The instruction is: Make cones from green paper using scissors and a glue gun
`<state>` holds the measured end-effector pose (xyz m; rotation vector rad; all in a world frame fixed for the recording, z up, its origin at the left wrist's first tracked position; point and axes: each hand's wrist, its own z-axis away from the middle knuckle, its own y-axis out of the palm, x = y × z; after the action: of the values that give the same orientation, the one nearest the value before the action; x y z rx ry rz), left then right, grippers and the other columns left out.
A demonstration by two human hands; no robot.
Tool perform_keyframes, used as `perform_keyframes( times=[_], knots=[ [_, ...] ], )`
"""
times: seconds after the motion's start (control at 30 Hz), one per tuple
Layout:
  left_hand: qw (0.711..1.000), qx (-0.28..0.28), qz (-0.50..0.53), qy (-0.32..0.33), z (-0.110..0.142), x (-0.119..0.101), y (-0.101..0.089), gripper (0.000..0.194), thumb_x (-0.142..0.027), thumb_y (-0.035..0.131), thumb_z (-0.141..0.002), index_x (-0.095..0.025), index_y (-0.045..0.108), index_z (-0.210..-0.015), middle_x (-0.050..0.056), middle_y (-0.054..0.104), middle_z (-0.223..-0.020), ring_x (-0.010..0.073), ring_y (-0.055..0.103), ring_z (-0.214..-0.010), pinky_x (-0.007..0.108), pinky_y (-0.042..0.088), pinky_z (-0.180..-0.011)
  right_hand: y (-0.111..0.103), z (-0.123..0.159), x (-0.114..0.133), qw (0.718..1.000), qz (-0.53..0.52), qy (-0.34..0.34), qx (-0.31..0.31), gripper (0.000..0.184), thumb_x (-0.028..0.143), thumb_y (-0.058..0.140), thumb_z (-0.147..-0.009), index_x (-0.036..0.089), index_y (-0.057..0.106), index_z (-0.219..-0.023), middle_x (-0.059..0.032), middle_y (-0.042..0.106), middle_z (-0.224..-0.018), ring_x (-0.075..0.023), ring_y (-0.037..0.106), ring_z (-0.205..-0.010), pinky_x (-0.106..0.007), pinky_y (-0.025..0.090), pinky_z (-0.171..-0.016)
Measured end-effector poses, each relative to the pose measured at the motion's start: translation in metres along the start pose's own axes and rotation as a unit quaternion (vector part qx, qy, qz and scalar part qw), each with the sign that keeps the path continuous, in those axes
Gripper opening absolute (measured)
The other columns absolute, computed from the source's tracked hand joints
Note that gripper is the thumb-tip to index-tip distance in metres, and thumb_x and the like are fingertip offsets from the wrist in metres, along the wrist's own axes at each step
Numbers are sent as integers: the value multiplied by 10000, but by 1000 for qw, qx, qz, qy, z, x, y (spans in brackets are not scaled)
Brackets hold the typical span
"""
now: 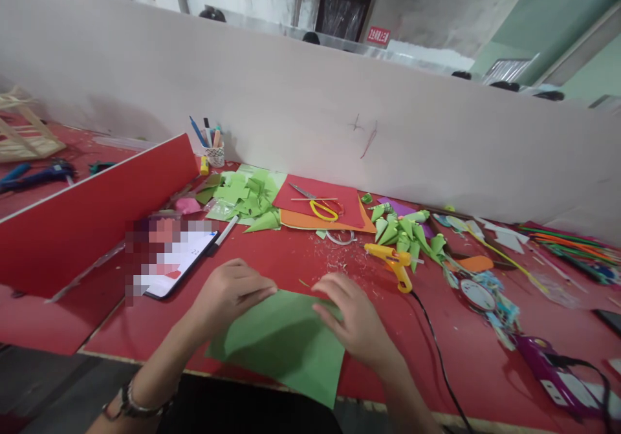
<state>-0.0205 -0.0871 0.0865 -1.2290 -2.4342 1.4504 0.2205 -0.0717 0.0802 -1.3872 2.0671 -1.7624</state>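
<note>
A sheet of green paper (286, 343) lies at the table's front edge, its near right corner sticking out past the edge. My left hand (233, 295) is closed in a pinch at the paper's far left corner. Over the far right part of the sheet is my right hand (347, 317), its fingers curved and thumb apart, with nothing visible between them. To the right of that hand lies a yellow glue gun (395, 262) with a black cord.
Yellow-handled scissors (323, 209) rest on red paper (347, 198) at the back. Green paper pieces (250, 195) and rolled green cones (405, 230) lie beside them. A phone (179, 262) sits left, near a red divider (101, 217). A purple power strip (557, 376) lies right.
</note>
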Motion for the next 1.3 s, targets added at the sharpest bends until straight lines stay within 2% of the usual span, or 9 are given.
perform_keyframes(
  times=[0.23, 0.4, 0.53, 0.7, 0.83, 0.93, 1.07, 1.17, 1.3],
  knots=[
    [979, -25, -200, 24, -9, -21, 2, 157, -169, 508, -795, -228, 593, -914, -15, 669, -880, 151, 604, -784, 327, 349, -763, 16, -10, 11, 997, 22, 39, 66, 208, 267, 396, -881, 192, 554, -768, 6, 603, -665, -121, 528, -603, -228, 308, -552],
    [973, 56, -206, 92, -14, -29, 23, 172, -159, 444, -808, -180, 540, -667, -39, 572, -585, 110, 508, -541, 298, 353, -667, 21, -14, 16, 998, 23, 25, 53, 243, 281, 408, -876, 181, 529, -690, 8, 574, -602, -109, 489, -539, -229, 254, -508],
    [971, 43, -206, 114, -12, -22, 28, 213, -150, 427, -801, -179, 486, -598, -50, 515, -515, 96, 417, -468, 273, 296, -554, 23, -14, 15, 997, -23, 29, 71, 265, 290, 375, -893, 182, 516, -698, 15, 555, -608, -99, 486, -560, -216, 263, -521],
    [968, 46, -214, 122, -9, -6, 16, 231, -112, 404, -787, -180, 475, -577, -60, 492, -488, 85, 388, -454, 257, 288, -555, 13, -10, 9, 991, -74, 56, 98, 237, 300, 373, -897, 191, 537, -766, 10, 591, -692, -109, 528, -641, -209, 298, -573],
    [970, 63, -219, 82, 2, 16, -3, 231, -95, 405, -764, -184, 494, -571, -60, 501, -471, 77, 406, -441, 238, 310, -564, -4, -1, -2, 986, -113, 79, 98, 250, 313, 369, -896, 189, 542, -765, 5, 596, -711, -113, 537, -661, -208, 322, -598],
    [979, 37, -200, -2, 12, 28, -12, 200, -115, 414, -753, -189, 526, -604, -50, 536, -493, 88, 448, -461, 238, 341, -590, -14, 6, -12, 983, -128, 101, 81, 258, 322, 376, -891, 184, 546, -755, 5, 586, -693, -112, 533, -642, -206, 337, -595],
    [990, 25, 14, -137, 18, 20, -9, 169, -220, 413, -817, -175, 562, -883, 13, 638, -753, 127, 566, -701, 229, 409, -672, -16, 8, -16, 983, -130, 85, 93, 247, 323, 394, -884, 191, 571, -772, 4, 609, -724, -115, 545, -663, -208, 352, -608],
    [978, 93, 135, -126, 17, 6, 2, 201, -267, 452, -831, -186, 576, -967, 2, 656, -756, 115, 581, -697, 202, 424, -664, -13, 3, -13, 987, -110, 44, 112, 226, 305, 403, -884, 209, 587, -795, 13, 627, -775, -115, 552, -714, -213, 355, -644],
    [989, 100, 73, -87, 14, -4, 18, 237, -248, 430, -859, -175, 615, -730, -17, 648, -633, 94, 550, -578, 201, 391, -624, -6, -6, -5, 997, -3, 22, 73, 182, 241, 426, -865, 205, 583, -778, 7, 598, -724, -125, 514, -698, -243, 338, -657]
  ],
)
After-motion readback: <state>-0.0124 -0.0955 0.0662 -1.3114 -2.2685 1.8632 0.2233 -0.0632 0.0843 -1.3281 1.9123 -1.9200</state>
